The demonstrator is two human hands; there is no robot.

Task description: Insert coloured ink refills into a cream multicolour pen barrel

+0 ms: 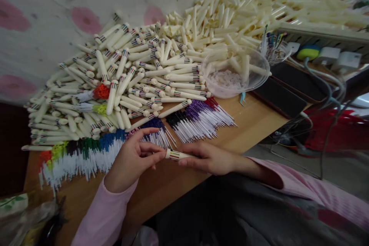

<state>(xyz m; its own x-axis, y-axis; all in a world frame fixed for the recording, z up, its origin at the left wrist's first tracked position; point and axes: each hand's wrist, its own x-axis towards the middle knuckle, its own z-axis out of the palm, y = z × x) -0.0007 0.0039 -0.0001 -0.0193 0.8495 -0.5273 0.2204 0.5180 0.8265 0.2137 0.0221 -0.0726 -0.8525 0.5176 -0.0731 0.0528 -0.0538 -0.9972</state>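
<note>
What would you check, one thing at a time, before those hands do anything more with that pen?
1. Pen barrel held by right hand: ok.
2. Left hand fingertips at the barrel's striped end: ok.
3. Refill seated inside the barrel: cannot tell.
4. Coloured refills fanned on the table beside the left hand: ok.
5. Clear bowl upright on the table: ok.
6. Finished pens piled behind the refills: ok.
</note>
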